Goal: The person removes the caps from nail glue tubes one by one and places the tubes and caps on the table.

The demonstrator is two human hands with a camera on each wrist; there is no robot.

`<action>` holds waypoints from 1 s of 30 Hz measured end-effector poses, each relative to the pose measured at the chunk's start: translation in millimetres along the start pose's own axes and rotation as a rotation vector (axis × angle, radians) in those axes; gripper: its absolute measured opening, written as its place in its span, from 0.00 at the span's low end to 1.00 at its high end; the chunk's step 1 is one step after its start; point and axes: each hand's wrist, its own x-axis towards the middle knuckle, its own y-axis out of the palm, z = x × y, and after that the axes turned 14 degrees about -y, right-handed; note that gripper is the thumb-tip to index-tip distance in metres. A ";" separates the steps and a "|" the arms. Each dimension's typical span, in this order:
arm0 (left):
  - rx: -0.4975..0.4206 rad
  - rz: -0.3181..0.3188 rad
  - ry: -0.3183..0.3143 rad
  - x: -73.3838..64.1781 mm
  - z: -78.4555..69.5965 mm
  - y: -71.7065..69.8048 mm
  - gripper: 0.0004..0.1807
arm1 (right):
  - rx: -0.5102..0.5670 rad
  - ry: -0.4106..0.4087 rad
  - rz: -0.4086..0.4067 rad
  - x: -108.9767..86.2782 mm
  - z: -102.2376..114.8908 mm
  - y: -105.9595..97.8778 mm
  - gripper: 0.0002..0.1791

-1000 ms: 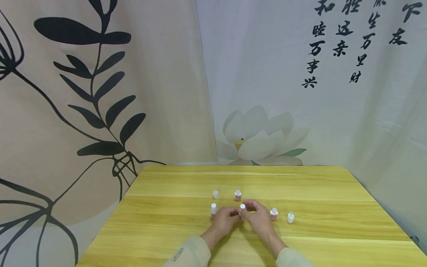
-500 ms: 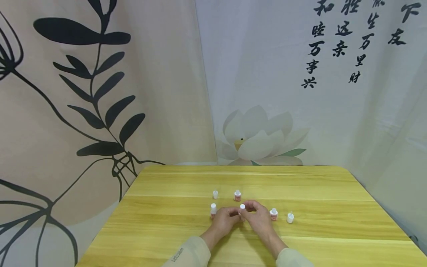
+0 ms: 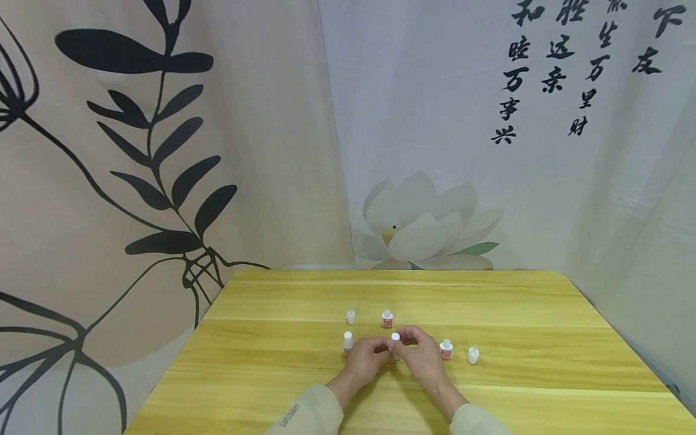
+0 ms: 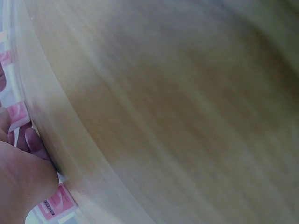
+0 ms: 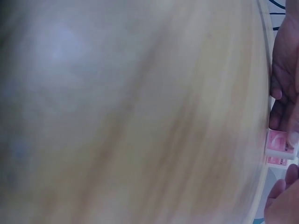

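Between both hands, at the table's middle, stands a small bottle (image 3: 395, 337) with a white cap and, in the wrist views, a pink label. My left hand (image 3: 365, 362) pinches its body from the left; in the right wrist view a thumb lies along the label. On the other side, my right hand (image 3: 423, 359) has thumb and curled index finger about the white cap, whose top shows between them. Just left of the left hand is another white-capped bottle (image 3: 348, 339), its lower part partly covered. Right of the right hand stands a similar bottle (image 3: 446, 348).
Behind the hands is a bottle (image 3: 387, 318) with a red-pink label. A small whitish piece (image 3: 351, 316) lies to its left, and a small white piece with a narrow tip (image 3: 473, 354) sits far right. The wooden table (image 3: 272, 302) ends before a printed curtain (image 3: 272, 151).
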 end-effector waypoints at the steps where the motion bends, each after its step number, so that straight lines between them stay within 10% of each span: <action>1: 0.001 -0.003 0.005 0.0 0.1 0.0 0.04 | -0.005 -0.003 0.000 0.1 0.0 0.2 0.16; 30: 0.020 -0.010 -0.023 0.8 0.5 0.5 0.04 | 0.004 -0.005 0.015 0.1 -0.2 -0.9 0.18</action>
